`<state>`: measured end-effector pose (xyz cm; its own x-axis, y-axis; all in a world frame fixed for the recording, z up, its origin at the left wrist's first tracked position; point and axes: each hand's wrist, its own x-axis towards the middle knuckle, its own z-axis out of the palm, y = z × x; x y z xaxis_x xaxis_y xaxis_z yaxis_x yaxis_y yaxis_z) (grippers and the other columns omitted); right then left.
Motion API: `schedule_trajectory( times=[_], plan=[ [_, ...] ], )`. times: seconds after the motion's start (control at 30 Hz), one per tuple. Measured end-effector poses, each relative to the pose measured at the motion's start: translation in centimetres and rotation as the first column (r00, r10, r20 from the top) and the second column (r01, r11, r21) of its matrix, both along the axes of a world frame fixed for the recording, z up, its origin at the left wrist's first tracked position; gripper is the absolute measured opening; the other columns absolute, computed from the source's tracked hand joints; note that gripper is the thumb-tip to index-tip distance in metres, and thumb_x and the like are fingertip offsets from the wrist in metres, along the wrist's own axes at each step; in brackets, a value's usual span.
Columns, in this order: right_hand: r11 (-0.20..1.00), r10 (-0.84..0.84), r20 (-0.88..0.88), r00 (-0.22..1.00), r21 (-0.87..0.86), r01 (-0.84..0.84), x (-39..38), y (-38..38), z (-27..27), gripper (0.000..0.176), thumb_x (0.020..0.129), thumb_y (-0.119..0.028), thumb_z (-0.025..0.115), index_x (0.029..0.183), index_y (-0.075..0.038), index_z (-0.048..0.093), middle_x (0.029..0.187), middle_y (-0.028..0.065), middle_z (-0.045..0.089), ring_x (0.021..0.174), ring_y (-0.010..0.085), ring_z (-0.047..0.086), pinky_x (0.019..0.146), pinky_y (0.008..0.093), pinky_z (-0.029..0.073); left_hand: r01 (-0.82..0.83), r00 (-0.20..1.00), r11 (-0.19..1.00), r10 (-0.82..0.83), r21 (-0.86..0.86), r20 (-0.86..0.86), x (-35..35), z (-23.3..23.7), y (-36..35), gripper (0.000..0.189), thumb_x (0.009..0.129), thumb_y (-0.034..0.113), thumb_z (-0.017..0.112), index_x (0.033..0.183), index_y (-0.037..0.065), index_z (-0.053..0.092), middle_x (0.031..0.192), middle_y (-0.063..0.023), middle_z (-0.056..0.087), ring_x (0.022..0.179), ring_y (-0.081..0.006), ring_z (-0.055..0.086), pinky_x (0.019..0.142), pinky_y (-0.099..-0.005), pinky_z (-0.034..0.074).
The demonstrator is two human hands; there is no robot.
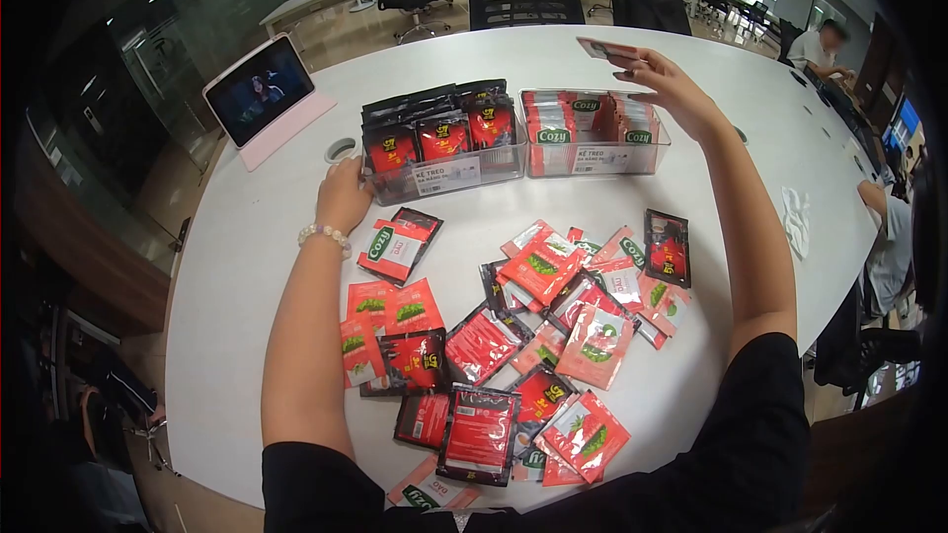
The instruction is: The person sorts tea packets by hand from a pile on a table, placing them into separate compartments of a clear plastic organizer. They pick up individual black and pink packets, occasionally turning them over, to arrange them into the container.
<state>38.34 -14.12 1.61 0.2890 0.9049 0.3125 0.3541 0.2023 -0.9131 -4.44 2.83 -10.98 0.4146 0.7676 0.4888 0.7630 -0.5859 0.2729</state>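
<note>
My right hand (pixel 671 89) is raised above the right clear plastic bin (pixel 647 160), pinching a tea sachet (pixel 604 47) by its edge. That bin holds several pink-red Cozy tea sachets standing on end. My left hand (pixel 344 195) is at the left end of another clear plastic bin (pixel 449 188), its fingers curled against the wall and partly hidden. Black-and-red G7 coffee sachets (pixel 442 136) fill this left bin. Between my arms lies a loose, overlapping pile of coffee sachets (pixel 481 434) and tea sachets (pixel 597 345).
A tablet on a pink stand (pixel 259 89) is at the table's left edge, with a roll of tape (pixel 341 149) near my left hand. A white glove (pixel 795 222) lies at the right. Office chairs (pixel 523 0) stand beyond the white table (pixel 227 266). Other people sit at the right.
</note>
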Motion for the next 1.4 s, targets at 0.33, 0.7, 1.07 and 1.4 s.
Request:
schedule_trajectory(
  times=[0.33,0.7,1.07,1.4],
  plan=[
    [0.976,-0.148,-0.359,0.921,0.098,0.195,1.0,-0.5,-1.7,0.025,0.095,-0.020,0.053,0.118,-0.010,0.052,0.106,0.0043,0.058,0.095,0.0155,0.059,0.082,0.0310,0.050,0.025,1.000,1.000,-0.025,-0.017,0.008,0.0,-0.2,0.4,0.025,0.076,0.009,0.063,0.100,0.004,0.059,0.091,-0.0127,0.059,0.092,-0.0327,0.056,0.079,-0.0428,0.046],
    [0.984,0.080,-0.098,0.992,-0.151,-0.095,1.6,-2.9,-0.4,0.054,0.080,-0.003,0.064,0.130,-0.010,0.045,0.097,0.0080,0.061,0.081,0.0098,0.059,0.074,0.0243,0.048,0.018,1.000,0.999,-0.017,-0.031,0.025,0.1,0.0,0.3,0.027,0.076,0.008,0.063,0.103,0.005,0.059,0.092,-0.0132,0.060,0.091,-0.0332,0.056,0.080,-0.0432,0.046],
    [0.916,0.261,0.637,0.725,-0.400,0.020,-3.7,-2.9,0.1,0.045,0.079,-0.015,0.066,0.120,0.002,0.057,0.094,0.0111,0.065,0.086,0.0160,0.063,0.081,0.0279,0.050,0.023,0.999,0.992,-0.020,-0.127,0.030,-0.3,-0.4,1.6,0.032,0.079,0.013,0.064,0.109,0.006,0.059,0.103,-0.0166,0.063,0.101,-0.0371,0.056,0.085,-0.0456,0.045],
    [0.863,0.307,0.795,0.522,-0.465,0.200,-5.1,-3.7,-0.2,0.046,0.072,-0.013,0.072,0.115,-0.004,0.059,0.093,0.0141,0.065,0.083,0.0232,0.065,0.071,0.0328,0.053,0.038,0.999,0.992,-0.035,-0.119,0.029,-0.2,-0.4,1.5,0.031,0.078,0.011,0.064,0.108,0.006,0.060,0.104,-0.0163,0.063,0.102,-0.0368,0.056,0.086,-0.0451,0.045]
  ],
)
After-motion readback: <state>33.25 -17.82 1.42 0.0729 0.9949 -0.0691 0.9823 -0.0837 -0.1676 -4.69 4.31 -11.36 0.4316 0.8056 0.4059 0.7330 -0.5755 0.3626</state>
